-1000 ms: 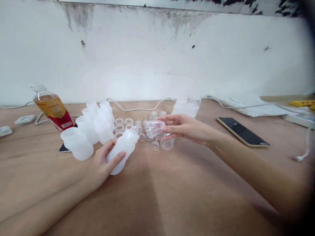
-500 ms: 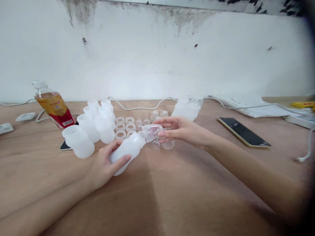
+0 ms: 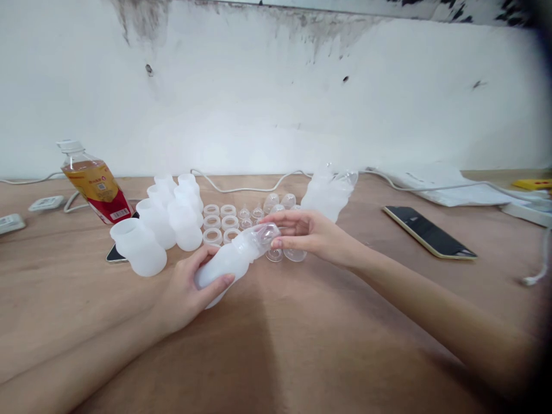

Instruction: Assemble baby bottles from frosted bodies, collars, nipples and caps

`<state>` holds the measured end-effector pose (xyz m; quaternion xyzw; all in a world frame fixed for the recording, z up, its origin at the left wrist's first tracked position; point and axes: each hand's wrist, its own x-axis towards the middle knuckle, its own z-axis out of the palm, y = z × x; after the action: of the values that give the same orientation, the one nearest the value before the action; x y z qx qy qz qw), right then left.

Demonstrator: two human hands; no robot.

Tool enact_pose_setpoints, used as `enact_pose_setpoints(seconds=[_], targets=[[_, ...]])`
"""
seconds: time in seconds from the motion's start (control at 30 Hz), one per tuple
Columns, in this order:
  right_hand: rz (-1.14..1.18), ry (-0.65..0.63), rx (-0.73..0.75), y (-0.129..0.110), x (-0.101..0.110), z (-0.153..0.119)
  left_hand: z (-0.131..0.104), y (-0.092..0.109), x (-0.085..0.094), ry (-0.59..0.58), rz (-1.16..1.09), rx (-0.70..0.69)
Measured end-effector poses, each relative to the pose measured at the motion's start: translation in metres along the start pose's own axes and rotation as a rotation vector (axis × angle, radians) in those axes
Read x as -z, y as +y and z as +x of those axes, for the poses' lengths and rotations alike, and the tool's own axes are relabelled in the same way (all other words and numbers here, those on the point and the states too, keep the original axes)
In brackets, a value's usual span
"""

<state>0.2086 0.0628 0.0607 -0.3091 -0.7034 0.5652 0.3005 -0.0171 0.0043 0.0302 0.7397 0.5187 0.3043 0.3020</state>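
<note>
My left hand (image 3: 190, 287) is wrapped round a translucent white bottle (image 3: 222, 265), tilted with its neck toward the upper right. Over the bottle's neck sits a clear dome-shaped cap (image 3: 264, 234), gripped between the thumb and fingers of my right hand (image 3: 297, 233). Just behind the held bottle, several white rings (image 3: 212, 222) lie in rows. Beside them stand several small clear nipples (image 3: 244, 213) and several clear domes (image 3: 288, 200), partly hidden by my right hand.
Open white bottles (image 3: 144, 253) stand at the left, near a drink bottle (image 3: 101, 187) and a partly hidden phone (image 3: 115, 254). Capped bottles (image 3: 325, 192) stand behind my right hand. Another phone (image 3: 425, 230), a cable (image 3: 259, 190) and white plastic sheeting (image 3: 440, 184) lie further off.
My right hand has moved slightly left and down, bringing the clear cap over the bottle's neck. The bottle in my left hand has shifted slightly right.
</note>
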Motion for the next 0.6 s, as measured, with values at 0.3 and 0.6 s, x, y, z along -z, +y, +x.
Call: enact_pose_setpoints(seconds=[0.3, 0.6], targets=[[-0.051, -0.012, 0.032, 0.0009, 0.0013, -0.0007, -0.0002, -0.0020, 0.0001, 0.005, 0.036, -0.038], [-0.055, -0.037, 0.003, 0.0016, 0.0016, -0.0006, -0.0014, -0.0022, -0.0011, -0.023, 0.053, -0.049]])
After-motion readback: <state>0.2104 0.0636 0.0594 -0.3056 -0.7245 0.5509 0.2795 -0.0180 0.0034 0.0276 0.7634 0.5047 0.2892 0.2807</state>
